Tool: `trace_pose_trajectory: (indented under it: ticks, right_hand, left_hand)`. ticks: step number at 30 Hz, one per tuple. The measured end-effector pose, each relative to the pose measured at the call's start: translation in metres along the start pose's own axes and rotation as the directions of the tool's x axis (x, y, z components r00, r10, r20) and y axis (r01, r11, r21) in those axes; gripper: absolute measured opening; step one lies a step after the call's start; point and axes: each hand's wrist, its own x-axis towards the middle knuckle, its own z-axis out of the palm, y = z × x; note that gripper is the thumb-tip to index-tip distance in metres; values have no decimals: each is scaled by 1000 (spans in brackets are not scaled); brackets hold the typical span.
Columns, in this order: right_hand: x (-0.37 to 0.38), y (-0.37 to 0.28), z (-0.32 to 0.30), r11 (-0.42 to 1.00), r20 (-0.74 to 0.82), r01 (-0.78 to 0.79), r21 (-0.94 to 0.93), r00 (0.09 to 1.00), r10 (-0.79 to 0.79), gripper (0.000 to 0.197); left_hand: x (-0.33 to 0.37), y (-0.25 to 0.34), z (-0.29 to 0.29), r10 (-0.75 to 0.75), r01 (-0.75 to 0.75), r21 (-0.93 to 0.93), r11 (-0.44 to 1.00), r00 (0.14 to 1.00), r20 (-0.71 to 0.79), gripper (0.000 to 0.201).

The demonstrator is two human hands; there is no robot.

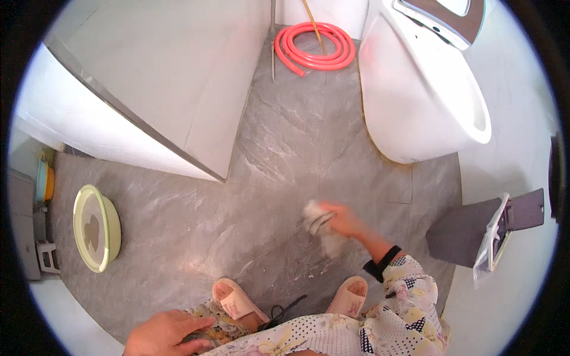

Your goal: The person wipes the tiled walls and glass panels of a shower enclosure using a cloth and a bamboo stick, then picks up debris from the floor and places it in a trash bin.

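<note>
My right hand [342, 219] reaches down over the grey floor [285, 148], closed on a crumpled whitish cloth [316, 215]. Motion smears the hand and the cloth's lower end. The cloth appears to lie against the floor, in front of my feet. At the lower left, my left hand [168, 335] rests on my patterned trouser leg near the knee. Its fingers are spread and hold nothing.
A toilet [415, 101] stands at the far right, with a dark grey bin [463, 231] nearer. At the back lies a coiled red hose [345, 56]. A white partition [202, 101] juts in from the left, beyond a pale green basin [113, 231]. My pink slippers [236, 302] are close by.
</note>
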Motion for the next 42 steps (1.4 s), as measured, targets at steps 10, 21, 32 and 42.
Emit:
trace_pose_trajectory:
  ticks: [10, 21, 32, 42]
  right_hand:
    - [108, 51, -196, 872, -671, 17, -490, 631, -390, 49]
    - [115, 34, 33, 604, -218, 304, -737, 739, -638, 52]
    - [86, -7, 69, 942, -284, 288, -170, 901, -327, 45]
    - [234, -43, -12, 715, -551, 19, -699, 622, -556, 52]
  left_hand:
    - [12, 20, -10, -102, 94, -147, 985, 993, -52, 39]
    - [11, 21, -2, -96, 94, -25, 995, 991, -98, 40]
    - [-1, -2, -4, -37, 33, -123, 992, 999, -29, 41]
    - [-24, -25, 3, 25, -64, -362, 930, 994, -110, 42]
